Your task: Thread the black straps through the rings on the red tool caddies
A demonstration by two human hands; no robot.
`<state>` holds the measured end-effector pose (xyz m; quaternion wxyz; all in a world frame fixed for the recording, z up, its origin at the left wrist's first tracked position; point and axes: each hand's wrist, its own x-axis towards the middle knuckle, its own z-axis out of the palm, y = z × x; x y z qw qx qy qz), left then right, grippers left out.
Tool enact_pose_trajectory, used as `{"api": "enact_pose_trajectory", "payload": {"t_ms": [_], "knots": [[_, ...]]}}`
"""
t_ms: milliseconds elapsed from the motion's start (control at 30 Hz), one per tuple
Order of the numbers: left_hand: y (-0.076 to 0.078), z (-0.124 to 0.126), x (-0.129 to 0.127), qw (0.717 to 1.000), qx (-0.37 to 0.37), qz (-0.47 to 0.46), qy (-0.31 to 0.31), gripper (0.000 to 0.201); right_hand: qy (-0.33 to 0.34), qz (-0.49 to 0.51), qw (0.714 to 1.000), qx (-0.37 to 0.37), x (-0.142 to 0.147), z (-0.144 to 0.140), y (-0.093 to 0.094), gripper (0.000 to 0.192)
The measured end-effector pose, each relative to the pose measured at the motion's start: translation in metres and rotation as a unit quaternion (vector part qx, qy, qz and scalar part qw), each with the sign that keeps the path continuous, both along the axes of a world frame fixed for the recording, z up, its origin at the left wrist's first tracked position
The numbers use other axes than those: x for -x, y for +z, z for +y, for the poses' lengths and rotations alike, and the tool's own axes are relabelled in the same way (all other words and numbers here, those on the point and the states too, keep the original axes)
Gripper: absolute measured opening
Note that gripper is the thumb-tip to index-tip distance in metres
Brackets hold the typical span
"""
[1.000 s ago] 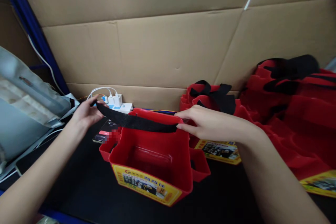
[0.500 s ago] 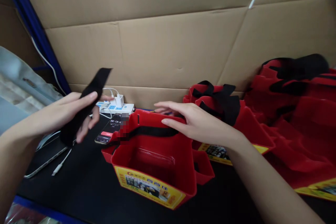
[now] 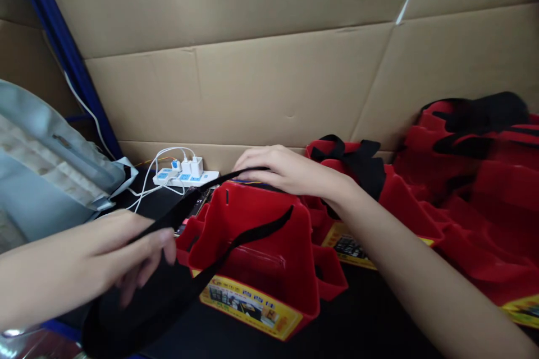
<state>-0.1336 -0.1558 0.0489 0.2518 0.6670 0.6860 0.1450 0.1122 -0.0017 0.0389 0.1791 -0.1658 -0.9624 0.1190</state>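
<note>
Moved: left hand [image 3: 122,247] drops nearer, dragging the black strap [image 3: 177,286] off the red organizer [image 3: 256,252].
Left fingers: pinching the strap.
Right hand [image 3: 282,171]: at the organizer's back rim, fingers pressed on the strap.

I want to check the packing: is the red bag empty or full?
Empty: the open top of the red bag shows only its bare red inside.

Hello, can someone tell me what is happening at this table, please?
A person works with bare hands on a red bag with a yellow label, standing open on a black table. The left hand pinches a black strap that runs through the bag toward the near edge. The right hand rests on the bag's far rim, holding the strap's other stretch there. More red bags are piled at the right. A white power strip lies behind, against the cardboard wall.
</note>
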Motion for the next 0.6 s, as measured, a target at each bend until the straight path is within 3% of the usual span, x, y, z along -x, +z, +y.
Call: {"api": "enact_pose_trajectory", "payload": {"t_ms": [67, 133, 200, 267, 333, 467, 600], "knots": [[0.002, 0.01, -0.004, 0.994, -0.109, 0.008, -0.008, 0.036, -0.016, -0.019, 1.0, 0.009, 0.002, -0.004, 0.006, 0.033], [0.004, 0.025, -0.015, 0.972, -0.235, 0.01, -0.016, 0.057, -0.009, -0.048, 0.999, 0.022, 0.01, -0.012, 0.012, 0.032], [0.003, 0.039, -0.029, 0.957, -0.286, 0.01, -0.054, 0.06, 0.033, -0.063, 0.997, 0.032, 0.02, -0.018, 0.015, 0.025], [0.002, 0.049, -0.04, 0.959, -0.267, 0.03, -0.091, 0.041, 0.059, -0.061, 0.996, 0.041, 0.026, -0.02, 0.016, 0.021], [-0.001, 0.054, -0.047, 0.963, -0.244, 0.079, -0.083, 0.024, 0.032, -0.037, 0.998, 0.044, 0.023, -0.017, 0.012, 0.018], [-0.011, 0.054, -0.049, 0.965, -0.188, 0.179, -0.048, 0.027, -0.061, 0.001, 0.995, 0.077, 0.006, -0.007, -0.001, 0.028], [-0.021, 0.052, -0.049, 0.963, -0.151, 0.217, -0.058, 0.029, -0.065, -0.03, 0.989, 0.127, 0.003, -0.004, -0.009, 0.024]]}}
